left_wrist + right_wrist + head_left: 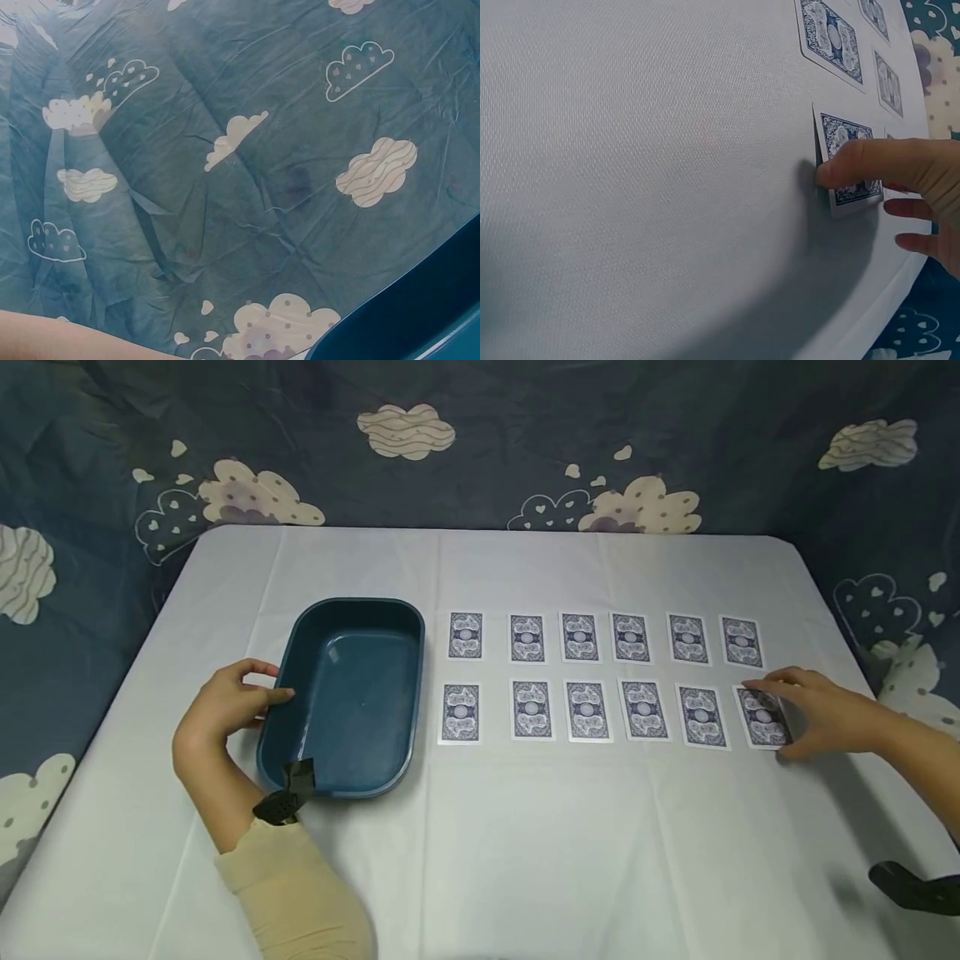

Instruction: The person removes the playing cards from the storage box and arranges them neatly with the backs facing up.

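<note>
At the left of the table, my left hand (225, 703) grips the long side of a dark blue plastic tub (360, 693), thumb over the rim and fingers outside. Only a corner of the tub (442, 300) and part of the forearm show in the left wrist view. My right hand (834, 714) pinches the rightmost playing card (761, 717) of the near row by its short edges, thumb on the near one. In the right wrist view this patterned card (845, 131) is tilted, its left edge off the cloth, and the thumb (855, 163) covers part of it.
Face-down playing cards lie in two rows right of the tub, among them a far-row card (579, 637) and a near-row card (587, 710). A white cloth (540, 852) covers the table. Dark cloud-print fabric (480, 485) hangs behind and at the sides.
</note>
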`<state>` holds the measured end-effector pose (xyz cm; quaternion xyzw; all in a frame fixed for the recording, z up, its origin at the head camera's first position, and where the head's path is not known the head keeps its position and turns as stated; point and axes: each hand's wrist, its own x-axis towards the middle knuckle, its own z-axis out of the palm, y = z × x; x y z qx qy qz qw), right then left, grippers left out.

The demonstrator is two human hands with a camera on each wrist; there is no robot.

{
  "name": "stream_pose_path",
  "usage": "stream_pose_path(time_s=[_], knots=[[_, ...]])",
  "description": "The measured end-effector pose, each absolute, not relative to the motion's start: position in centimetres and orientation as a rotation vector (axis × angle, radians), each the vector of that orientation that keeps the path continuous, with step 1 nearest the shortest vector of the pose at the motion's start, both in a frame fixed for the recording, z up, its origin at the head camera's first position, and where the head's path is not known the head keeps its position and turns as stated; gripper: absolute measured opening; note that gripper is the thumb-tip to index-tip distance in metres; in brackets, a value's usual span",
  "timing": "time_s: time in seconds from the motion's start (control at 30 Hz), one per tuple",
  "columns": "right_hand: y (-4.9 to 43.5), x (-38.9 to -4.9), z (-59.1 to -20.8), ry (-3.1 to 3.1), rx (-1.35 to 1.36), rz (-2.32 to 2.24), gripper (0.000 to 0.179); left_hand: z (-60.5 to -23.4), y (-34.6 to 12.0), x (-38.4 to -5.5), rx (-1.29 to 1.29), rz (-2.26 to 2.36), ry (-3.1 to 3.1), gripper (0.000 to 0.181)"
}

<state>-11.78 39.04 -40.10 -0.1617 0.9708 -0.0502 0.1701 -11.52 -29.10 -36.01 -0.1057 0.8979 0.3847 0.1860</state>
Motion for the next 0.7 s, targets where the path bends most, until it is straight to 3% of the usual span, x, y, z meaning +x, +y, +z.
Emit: stream_pose_path(time_s=[0.2,0.5,0.7], knots=[[38.8,-11.4,-40.2,2.757,-0.435,-0.204,0.103,-35.8,-29.2,-11.9,-0.283,1.069,2.54,0.059],[37.3,-11.7,-39.8,2.847,-0.47,-0.252,0.095,-36.2,-30.3,-11.2,-0.347,1.011,2.613,0.09],[34.4,-12.6,-37.7,3.019,-0.428,-0.426,0.064,-34.5,-27.4,-10.8,-0.483,1.039,2.972,0.064]])
